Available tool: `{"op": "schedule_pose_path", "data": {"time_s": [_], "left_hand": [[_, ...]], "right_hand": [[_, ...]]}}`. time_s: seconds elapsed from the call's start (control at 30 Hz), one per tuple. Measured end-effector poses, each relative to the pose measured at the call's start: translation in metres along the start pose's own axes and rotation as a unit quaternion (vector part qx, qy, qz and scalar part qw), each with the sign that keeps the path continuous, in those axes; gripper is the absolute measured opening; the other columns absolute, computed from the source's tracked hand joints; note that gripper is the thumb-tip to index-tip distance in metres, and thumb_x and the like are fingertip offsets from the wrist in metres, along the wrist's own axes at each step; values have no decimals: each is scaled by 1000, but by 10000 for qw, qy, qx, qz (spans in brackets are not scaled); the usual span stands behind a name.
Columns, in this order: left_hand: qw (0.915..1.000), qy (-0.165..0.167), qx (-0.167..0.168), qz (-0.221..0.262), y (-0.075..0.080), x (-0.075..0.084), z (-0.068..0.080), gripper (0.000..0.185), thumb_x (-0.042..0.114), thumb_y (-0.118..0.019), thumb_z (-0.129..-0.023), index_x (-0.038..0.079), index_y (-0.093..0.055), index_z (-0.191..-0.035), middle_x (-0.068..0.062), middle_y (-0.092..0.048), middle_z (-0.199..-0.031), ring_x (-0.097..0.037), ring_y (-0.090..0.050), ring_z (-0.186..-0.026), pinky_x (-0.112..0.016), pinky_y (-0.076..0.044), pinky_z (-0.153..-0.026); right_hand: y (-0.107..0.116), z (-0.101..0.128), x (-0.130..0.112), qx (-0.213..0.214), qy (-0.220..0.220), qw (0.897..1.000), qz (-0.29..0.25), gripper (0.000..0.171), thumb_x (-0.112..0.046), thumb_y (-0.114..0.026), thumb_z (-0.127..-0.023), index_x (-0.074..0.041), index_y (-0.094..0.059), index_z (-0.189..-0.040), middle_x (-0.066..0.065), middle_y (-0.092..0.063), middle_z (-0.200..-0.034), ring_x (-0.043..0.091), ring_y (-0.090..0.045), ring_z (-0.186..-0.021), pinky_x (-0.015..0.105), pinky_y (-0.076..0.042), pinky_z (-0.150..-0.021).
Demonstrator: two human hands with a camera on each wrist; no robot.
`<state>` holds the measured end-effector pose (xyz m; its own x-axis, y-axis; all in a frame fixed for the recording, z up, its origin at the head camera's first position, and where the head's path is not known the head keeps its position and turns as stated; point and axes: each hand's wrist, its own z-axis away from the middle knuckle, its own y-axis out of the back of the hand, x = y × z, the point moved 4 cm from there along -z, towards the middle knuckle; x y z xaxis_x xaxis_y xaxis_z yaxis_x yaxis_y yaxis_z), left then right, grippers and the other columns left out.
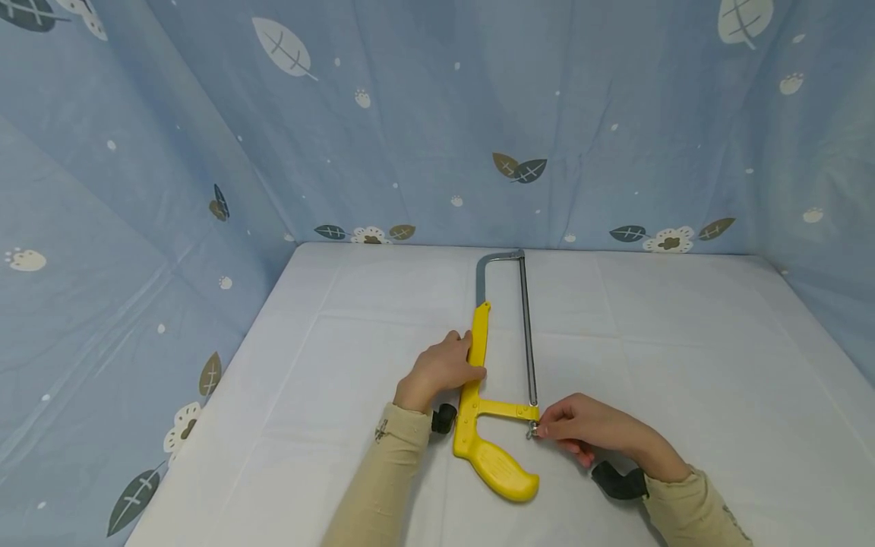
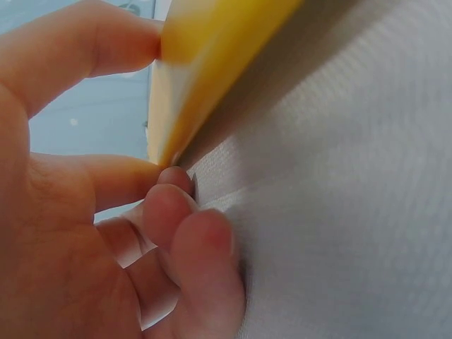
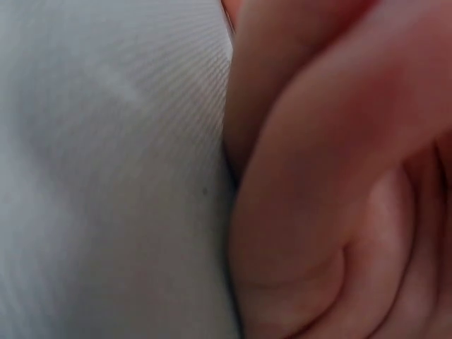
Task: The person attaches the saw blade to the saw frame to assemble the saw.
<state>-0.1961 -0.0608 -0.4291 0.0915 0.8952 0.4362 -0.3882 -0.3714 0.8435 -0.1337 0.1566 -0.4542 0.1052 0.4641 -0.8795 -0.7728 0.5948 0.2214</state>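
Observation:
A hacksaw (image 1: 504,471) with a yellow handle and frame lies flat on the white cloth. Its grey front bow (image 1: 481,278) points away from me, and the blade (image 1: 528,334) runs along the right side. My left hand (image 1: 440,368) holds the yellow frame above the handle; in the left wrist view, thumb and index finger meet the yellow frame (image 2: 233,63) near the cloth. With thumb and fingertips, my right hand (image 1: 591,422) pinches the small metal wing nut (image 1: 532,431) at the blade's near end. Only curled fingers (image 3: 304,176) show in the right wrist view, hiding the nut.
White cloth (image 1: 683,342) covers the table. Blue curtains (image 1: 424,114) with leaf and flower prints hang along its back and sides. Black wrist mounts (image 1: 618,480) sit by both sleeves, close above the cloth.

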Motion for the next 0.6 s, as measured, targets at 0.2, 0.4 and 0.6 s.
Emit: {"op": "schedule_pose_path", "data": {"time_s": [0.2, 0.4, 0.6], "left_hand": [[10000, -2, -15, -54, 0, 0, 0, 77, 40, -59, -79, 9, -27, -141, -9, -43, -119, -17, -47, -76, -27, -38, -61], [10000, 6, -20, -71, 0, 0, -1, 77, 41, -59, -79, 9, -27, -141, -9, -42, -119, -17, -47, -76, -27, -38, -61], [10000, -15, -29, -70, 0, 1, 0, 77, 41, -59, -79, 9, -27, -141, -8, -43, -117, -17, -47, -75, -27, -38, -61]], "right_hand": [[0, 0, 1, 41, 15, 10000, 6, 24, -30, -59, -85, -8, -66, -93, -1, -43, -50, 11, -41, -37, 23, -39, -39], [0, 0, 0, 205, -43, 9998, -13, 26, -31, -62, -82, -7, -64, -91, -1, -43, -50, 11, -41, -37, 24, -40, -38], [-1, -1, -1, 247, -66, 9996, -132, 26, -28, -64, -81, -4, -60, -89, -1, -42, -49, 11, -41, -35, 24, -38, -37]]}}
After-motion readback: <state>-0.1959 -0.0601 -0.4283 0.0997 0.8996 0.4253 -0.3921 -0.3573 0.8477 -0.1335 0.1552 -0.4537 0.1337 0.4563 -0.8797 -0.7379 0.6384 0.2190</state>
